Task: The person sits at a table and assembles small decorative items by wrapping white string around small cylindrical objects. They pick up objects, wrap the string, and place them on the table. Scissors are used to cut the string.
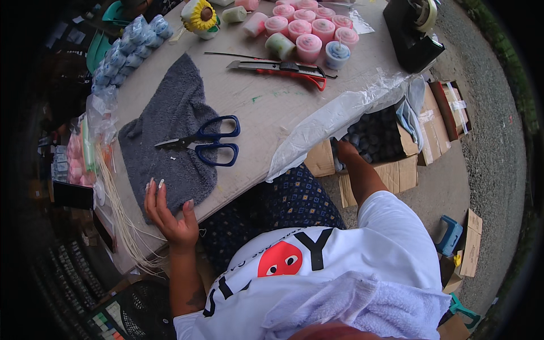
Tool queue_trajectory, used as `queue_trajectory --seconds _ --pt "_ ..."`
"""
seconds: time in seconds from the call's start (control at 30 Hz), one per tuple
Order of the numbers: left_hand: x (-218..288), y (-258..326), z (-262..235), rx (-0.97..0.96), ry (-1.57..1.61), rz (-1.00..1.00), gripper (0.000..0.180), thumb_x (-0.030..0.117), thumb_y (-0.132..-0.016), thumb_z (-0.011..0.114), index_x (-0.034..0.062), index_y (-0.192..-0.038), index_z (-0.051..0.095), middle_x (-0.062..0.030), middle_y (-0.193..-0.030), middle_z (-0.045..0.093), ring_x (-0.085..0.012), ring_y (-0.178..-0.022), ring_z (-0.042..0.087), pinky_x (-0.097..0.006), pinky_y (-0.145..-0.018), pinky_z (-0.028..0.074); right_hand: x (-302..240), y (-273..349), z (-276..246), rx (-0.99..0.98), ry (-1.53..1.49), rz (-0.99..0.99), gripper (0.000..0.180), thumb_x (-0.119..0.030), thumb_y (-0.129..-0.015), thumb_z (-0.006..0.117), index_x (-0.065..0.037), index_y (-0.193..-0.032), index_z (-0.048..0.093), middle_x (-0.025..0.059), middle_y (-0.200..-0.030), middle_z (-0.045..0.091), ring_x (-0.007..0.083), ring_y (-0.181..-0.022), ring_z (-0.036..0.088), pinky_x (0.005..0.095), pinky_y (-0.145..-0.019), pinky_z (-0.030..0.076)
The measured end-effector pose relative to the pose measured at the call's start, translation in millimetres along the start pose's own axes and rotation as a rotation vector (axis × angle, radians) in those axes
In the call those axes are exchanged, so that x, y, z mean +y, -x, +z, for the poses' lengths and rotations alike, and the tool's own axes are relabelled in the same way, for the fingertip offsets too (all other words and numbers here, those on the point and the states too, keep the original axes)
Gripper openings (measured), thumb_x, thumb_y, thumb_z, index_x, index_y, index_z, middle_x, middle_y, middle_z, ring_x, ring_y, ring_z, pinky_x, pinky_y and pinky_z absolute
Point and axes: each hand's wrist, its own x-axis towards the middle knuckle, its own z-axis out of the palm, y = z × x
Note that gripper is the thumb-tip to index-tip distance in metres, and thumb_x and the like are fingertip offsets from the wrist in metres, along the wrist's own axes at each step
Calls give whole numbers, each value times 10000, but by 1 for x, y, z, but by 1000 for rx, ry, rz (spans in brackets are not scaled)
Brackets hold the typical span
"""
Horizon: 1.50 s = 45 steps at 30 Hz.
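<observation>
My left hand (171, 222) rests at the near edge of the table on a grey cloth (164, 107), its fingers stretched out and holding nothing. On the cloth lie dark blue-handled scissors (209, 140), blades apart and pointing left. My right hand (345, 152) reaches down past the table's right edge into an open cardboard box (399, 177) of dark, rounded pieces (377, 133). Its fingers are low among the box's contents and too hidden to read. Farther back on the table lies a red and black utility knife (289, 69) beside a thin dark rod (235, 55).
Pink cylindrical pieces (309, 46) and a blue one (338, 54) stand at the back, near a sunflower pot (201, 18). A black tape dispenser (412, 39) sits at the right. Clear plastic (334, 122) drapes the right edge; pale strings (127, 226) hang at the left.
</observation>
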Motion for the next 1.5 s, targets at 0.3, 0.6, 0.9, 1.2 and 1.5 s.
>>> queue_trajectory --seconds 0.3,0.6,0.9,1.2,1.5 --pt "-9 6 -2 66 130 -135 391 161 -871 605 -21 -1204 510 -184 -1300 448 -342 -1201 429 -435 -1015 327 2 38 -55 272 -1066 368 333 -242 -852 548 -46 -1121 539 155 -917 638 272 -688 641 364 -556 511" --pt "-66 47 -37 -16 -206 -547 306 221 -875 590 -6 -1078 561 -195 -1157 496 -370 -1075 469 -451 -940 374 -108 220 -230 -589 -1518 -722 517 -171 -735 709 -47 -1187 490 93 -1005 592 197 -875 583 309 -702 498" --pt "-67 54 -53 91 530 -741 207 204 -922 551 19 -842 505 -72 -767 571 -200 -672 569 -296 -606 453 -414 228 -206 392 -295 -1305 492 -173 -758 735 -24 -1175 521 157 -1203 567 320 -1095 539 393 -903 435" --pt "-67 16 -25 36 861 -158 343 68 -897 556 20 -1208 420 -183 -1323 438 -269 -1234 444 -376 -1042 344 -409 209 -200 414 -224 -1361 515 -132 -769 682 -20 -1245 521 196 -1255 518 352 -1155 499 417 -983 396" --pt "-78 -11 13 -8 232 -89 283 266 -854 617 26 -951 501 -158 -1010 551 -361 -955 528 -465 -812 419 -405 197 -200 527 -135 -1346 346 -88 -752 654 6 -1080 597 177 -1222 543 338 -1115 525 408 -966 410"
